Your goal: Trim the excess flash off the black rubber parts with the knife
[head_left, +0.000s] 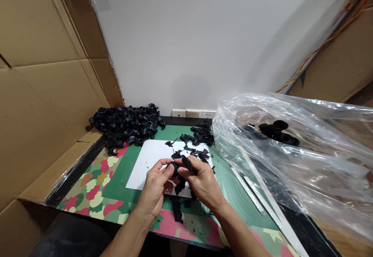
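Observation:
My left hand pinches a small round black rubber-like part between thumb and fingers. Wrapped around a dark stick-like tool, my right hand is closed, its thumb close to the black part. The tool's working end is hidden, so its kind does not show. Beneath both hands lies a white sheet strewn with torn black scraps. More dark strips lie at the near side of the table, just below the hands.
A heap of black pieces sits at the back left beside a cardboard wall. On the right, a clear plastic bag holds several round black parts. Thin white strips lie across the green mat.

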Demonstrator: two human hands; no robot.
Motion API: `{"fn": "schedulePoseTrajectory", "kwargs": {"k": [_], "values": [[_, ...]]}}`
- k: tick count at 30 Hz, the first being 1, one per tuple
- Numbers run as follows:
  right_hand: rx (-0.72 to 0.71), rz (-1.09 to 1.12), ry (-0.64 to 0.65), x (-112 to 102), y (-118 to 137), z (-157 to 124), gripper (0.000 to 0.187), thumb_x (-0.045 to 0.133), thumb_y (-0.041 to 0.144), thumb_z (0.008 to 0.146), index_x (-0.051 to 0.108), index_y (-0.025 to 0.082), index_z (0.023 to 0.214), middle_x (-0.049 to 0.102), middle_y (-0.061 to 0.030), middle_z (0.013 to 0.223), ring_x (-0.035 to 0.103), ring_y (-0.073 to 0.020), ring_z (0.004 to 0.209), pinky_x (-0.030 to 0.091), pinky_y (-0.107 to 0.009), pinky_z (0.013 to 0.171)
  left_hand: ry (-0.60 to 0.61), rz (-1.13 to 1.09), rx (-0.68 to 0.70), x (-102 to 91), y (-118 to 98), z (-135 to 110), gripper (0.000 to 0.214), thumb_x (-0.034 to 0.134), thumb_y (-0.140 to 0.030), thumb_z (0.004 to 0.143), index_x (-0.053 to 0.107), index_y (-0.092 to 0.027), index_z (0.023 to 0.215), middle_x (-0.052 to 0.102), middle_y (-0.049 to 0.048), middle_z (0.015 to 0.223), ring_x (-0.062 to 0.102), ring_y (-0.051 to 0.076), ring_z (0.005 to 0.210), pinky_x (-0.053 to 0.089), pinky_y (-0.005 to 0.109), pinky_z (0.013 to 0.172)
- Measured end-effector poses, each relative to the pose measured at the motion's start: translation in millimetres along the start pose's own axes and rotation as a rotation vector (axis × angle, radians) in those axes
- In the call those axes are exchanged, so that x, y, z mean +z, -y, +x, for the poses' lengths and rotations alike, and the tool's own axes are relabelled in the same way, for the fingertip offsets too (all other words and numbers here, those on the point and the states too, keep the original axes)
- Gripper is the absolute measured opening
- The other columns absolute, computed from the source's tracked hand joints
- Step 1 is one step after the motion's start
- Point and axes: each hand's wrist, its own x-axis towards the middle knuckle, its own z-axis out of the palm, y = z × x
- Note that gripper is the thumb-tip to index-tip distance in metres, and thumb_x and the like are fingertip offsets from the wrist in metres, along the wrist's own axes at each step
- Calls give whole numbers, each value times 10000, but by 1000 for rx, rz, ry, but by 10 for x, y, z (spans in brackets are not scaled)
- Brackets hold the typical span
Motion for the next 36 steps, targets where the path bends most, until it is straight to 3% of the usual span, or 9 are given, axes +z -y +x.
{"fn": "schedulePoseTrajectory", "kwargs": {"k": [3,11,14,17,21,25,28,32,36], "values": [[18,-17,-45,-15,-31,-29,161,588,279,774,717,184,787,610,-13,685,559,-156,625,443,-270,585,-29,79,13,-3,-16,5,484,860,-439,512,636,-120,799,579,-27,530,511,64,437,288,147,381],[-160,-87,-147,62,-3,-90,130,586,206,752,580,193,623,534,8,648,504,-131,592,394,-237,553,-57,-54,-81,65,-17,9,472,863,-419,440,568,-140,680,591,-17,497,500,66,380,277,161,384],[-95,-129,-130,25,5,-57,192,564,220,720,479,201,548,472,32,573,450,-123,538,358,-233,516,-67,17,1,49,8,38,411,834,-384,487,565,-146,687,579,-28,481,508,79,379,290,170,389],[77,-155,-70,25,-9,31,154,538,249,684,477,205,549,480,35,539,454,-133,526,364,-236,508,-97,140,179,61,33,88,293,782,-314,554,563,-158,671,532,-56,440,464,72,360,299,181,389],[210,-285,-105,45,-102,313,135,502,250,668,488,208,540,528,17,524,495,-157,529,386,-249,509,-148,265,324,222,89,10,157,721,-188,580,573,-167,629,502,-72,456,425,62,382,323,186,405],[207,-415,-288,-186,-209,679,172,412,231,741,561,186,669,611,-46,644,558,-211,656,420,-310,614,15,286,192,330,122,-175,122,706,-110,550,617,-151,623,511,-61,463,435,63,395,332,186,411],[169,-474,-260,-457,-214,789,206,456,282,781,619,172,720,653,-64,727,593,-230,717,442,-335,661,-82,133,186,185,20,-129,208,764,-200,540,631,-139,689,572,-38,519,461,66,373,340,190,387],[118,-595,-131,-614,-142,630,268,628,345,748,703,182,946,684,-102,935,635,-265,813,478,-377,703,-223,-55,190,-119,-155,85,344,841,-277,466,610,-128,672,572,-34,510,476,63,365,368,190,401],[72,-837,34,-458,-49,204,503,668,340,773,582,208,1251,591,-154,1182,652,-248,791,511,-372,633,-263,-144,156,-238,-192,177,413,877,-301,406,612,-118,664,584,-25,516,491,69,367,378,190,402]]}}
